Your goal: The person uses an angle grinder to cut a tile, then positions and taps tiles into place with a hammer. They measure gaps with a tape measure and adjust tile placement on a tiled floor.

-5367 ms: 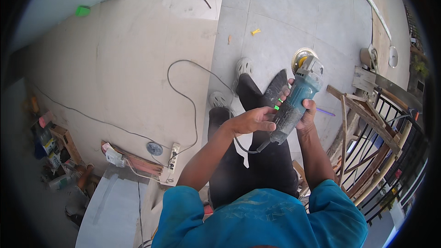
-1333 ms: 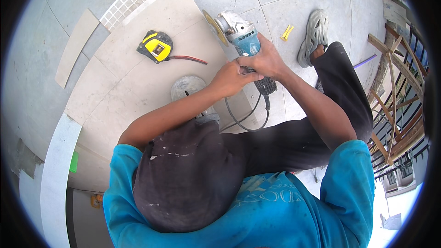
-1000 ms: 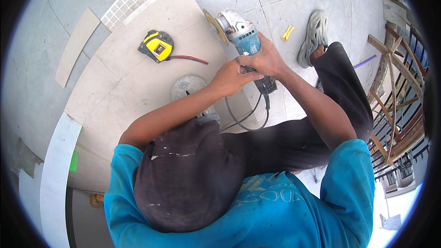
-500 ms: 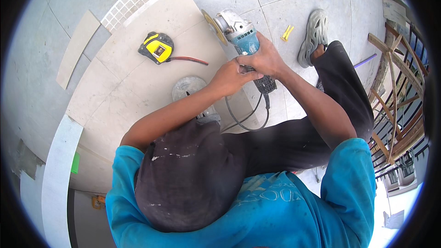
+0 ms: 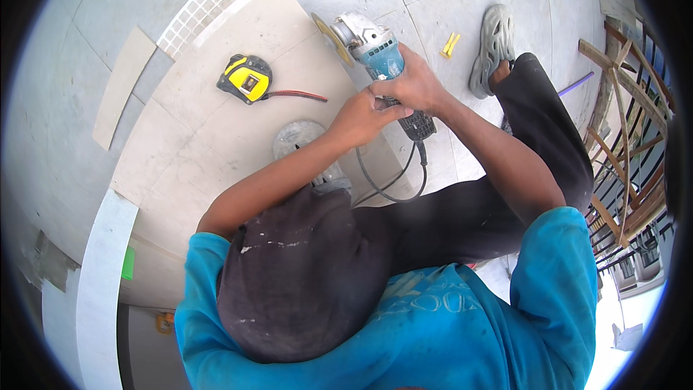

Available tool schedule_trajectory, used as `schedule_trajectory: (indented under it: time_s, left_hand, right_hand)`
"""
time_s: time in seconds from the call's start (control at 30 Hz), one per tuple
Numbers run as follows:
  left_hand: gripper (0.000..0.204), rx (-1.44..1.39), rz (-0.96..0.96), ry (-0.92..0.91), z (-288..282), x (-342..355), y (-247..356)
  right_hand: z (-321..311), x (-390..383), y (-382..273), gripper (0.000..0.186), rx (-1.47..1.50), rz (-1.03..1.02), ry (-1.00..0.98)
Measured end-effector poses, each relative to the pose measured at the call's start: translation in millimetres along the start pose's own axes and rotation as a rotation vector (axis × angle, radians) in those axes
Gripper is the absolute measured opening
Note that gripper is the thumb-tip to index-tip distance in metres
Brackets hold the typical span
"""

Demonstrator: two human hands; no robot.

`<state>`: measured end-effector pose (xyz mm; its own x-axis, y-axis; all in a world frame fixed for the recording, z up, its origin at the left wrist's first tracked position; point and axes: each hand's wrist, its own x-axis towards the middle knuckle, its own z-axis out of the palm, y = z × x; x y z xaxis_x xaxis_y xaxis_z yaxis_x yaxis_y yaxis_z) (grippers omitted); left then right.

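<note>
Your right hand (image 5: 421, 87) is clamped round the teal body of the angle grinder (image 5: 385, 62), and your left hand (image 5: 361, 117) closes on its dark rear grip, the two meeting at the fingers; some of the left fingertips are hidden, so you cannot tell how far round they reach. The grinder lies at 11 o'clock from your right hand, its long axis running from the cord (image 5: 424, 166) at 5 o'clock to the metal head at 11; along that axis the right hand sits nearer the head, the left nearer the tail. The relation that counts is disc to edge: the disc (image 5: 333, 40) stands at 10 o'clock from the right hand and 11 from the left, seen nearly edge-on, its face roughly in line with the near rim of the beige slab (image 5: 206, 119); whether it touches there you cannot tell. The tape measure (image 5: 247, 79) lies on the slab between 9 and 10 o'clock from the left hand; a yellow clip (image 5: 450, 45) lies on the floor at 1 o'clock from the right.
</note>
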<state>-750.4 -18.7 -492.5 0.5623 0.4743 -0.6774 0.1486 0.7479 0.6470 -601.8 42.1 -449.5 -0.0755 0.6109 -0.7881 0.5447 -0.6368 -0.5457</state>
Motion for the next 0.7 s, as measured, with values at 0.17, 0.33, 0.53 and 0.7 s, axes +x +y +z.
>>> schedule_trajectory:
  time_s: [0.17,0.33,0.53,0.7]
  left_hand:
    - [0.075,0.069,-0.095,-0.035,-3.8,-5.1,24.8]
    - [0.078,0.101,-0.086,-0.003,-7.2,-5.4,27.8]
    - [0.077,0.093,-0.084,0.006,-10.7,-6.0,29.8]
    - [0.075,0.117,-0.09,0.017,-12.8,-8.2,29.2]
  right_hand:
    - [-5.1,1.4,-1.1,0.062,0.014,-0.04,0.003]
    - [-6.3,3.6,-7.7,0.061,-0.013,-0.057,0.008]
    - [-4.5,8.7,-5.8,0.062,0.009,-0.092,0.002]
    - [-4.0,8.1,-11.1,0.063,-0.012,-0.069,-0.001]
